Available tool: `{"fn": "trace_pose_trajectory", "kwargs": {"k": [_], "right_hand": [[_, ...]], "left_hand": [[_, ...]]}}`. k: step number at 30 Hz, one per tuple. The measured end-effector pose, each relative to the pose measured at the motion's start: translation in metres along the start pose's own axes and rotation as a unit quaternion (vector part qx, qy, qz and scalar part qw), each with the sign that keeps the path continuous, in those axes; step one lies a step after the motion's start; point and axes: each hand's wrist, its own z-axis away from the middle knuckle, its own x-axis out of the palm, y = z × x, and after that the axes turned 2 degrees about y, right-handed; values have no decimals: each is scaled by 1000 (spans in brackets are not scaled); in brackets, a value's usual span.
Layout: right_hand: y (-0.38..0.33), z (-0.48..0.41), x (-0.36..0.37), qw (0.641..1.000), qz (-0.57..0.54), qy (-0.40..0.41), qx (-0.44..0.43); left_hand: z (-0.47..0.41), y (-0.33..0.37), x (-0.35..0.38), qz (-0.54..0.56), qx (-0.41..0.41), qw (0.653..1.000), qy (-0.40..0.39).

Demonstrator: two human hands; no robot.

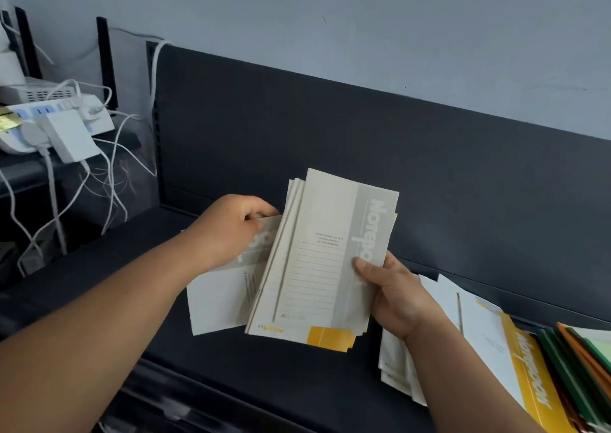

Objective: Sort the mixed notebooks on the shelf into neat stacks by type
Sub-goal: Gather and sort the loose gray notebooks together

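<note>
Notebooks with thin cream and grey paper covers point(325, 260) are fanned out in a bunch, held up above the dark flat shelf point(231, 360). The right hand point(393, 295) grips the bunch near its lower right side, thumb pressed on the top cover, fingers curled behind. The top cover has a grey band with big pale letters that seem to say "Notebook", some ruled lines, tiny print too small to read, and "A5" at the bottom. A yellow corner pokes out under the bunch.

The left hand point(231, 230) pinches one more cream and grey notebook point(221, 297) by its top edge, partly tucked behind the bunch.

To the right, on the shelf, lies a loose pile of white and yellow notebooks point(496, 360). Beside them are green and orange notebooks point(582, 366).

Far left, a white power strip with plugs and white cables point(56, 125) sits on another ledge.
</note>
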Motion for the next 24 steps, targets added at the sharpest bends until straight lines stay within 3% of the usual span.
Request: {"fn": "trace_pose_trajectory", "kwargs": {"k": [5, 12, 15, 19, 24], "right_hand": [[4, -4, 3, 999, 28, 29, -16], [8, -8, 9, 991, 74, 86, -73], [10, -9, 9, 988, 72, 105, -82], [13, -11, 7, 987, 66, 126, -78], [18, -13, 7, 988, 87, 100, -77]], "left_hand": [[0, -8, 3, -28, -23, 999, 23], [13, -26, -15, -165, -138, 976, -10], [17, -39, -25, -77, -177, 981, 6], [22, -56, -28, 178, -239, 953, 56], [16, -46, -28, 315, -207, 916, 140]]}}
